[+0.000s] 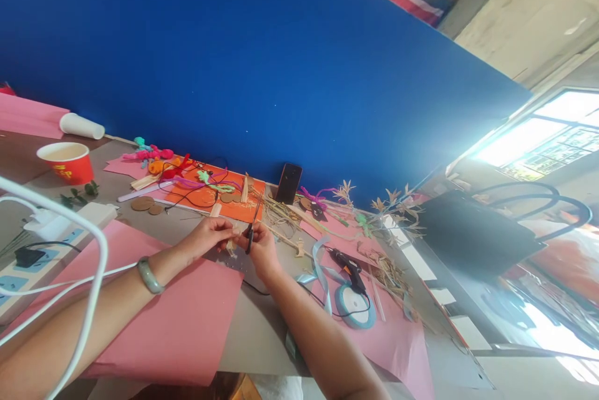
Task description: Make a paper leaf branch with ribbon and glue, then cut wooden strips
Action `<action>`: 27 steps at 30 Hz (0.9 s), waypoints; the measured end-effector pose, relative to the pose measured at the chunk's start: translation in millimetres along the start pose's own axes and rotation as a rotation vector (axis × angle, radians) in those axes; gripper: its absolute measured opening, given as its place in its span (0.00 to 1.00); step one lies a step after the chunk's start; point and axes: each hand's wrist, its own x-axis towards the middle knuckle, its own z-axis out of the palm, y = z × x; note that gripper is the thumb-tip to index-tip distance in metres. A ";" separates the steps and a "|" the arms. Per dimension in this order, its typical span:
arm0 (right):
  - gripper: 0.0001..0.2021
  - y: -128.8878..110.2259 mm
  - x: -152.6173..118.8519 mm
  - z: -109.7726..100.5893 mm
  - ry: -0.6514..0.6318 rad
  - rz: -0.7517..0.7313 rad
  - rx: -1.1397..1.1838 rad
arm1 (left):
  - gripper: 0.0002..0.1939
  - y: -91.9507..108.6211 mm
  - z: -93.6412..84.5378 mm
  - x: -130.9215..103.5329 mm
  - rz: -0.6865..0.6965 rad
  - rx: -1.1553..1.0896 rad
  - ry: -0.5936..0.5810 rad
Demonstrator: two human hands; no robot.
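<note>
Near the middle of the table my left hand [216,233] pinches a small pale piece [230,246], perhaps dried husk; its exact kind is too small to tell. My right hand [262,249] is closed around black-handled scissors [250,238], whose blades point up and away from me. The fingertips of both hands meet or nearly meet over the small piece. Below my left forearm lies a large pink paper sheet [187,319]. Just beyond the hands is an orange sheet [238,209] with pale scraps and brown discs on it.
At right lie a glue gun [350,269], a blue ribbon spool [355,307] and dried straw [390,272]. A phone [289,183] leans against the blue panel [262,63]. At left are a power strip [56,253], a white cable [100,250] crossing close in front, and a red paper cup [70,166].
</note>
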 end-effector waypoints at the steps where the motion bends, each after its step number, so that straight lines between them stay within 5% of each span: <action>1: 0.21 0.0 0.6 -0.4 0.001 -0.002 0.001 | 0.18 0.1 0.2 -0.1 -0.007 0.008 -0.007; 27: 0.19 -2.2 2.8 -5.7 0.069 -0.025 0.001 | 0.17 -1.1 0.0 1.6 -0.057 -0.093 -0.013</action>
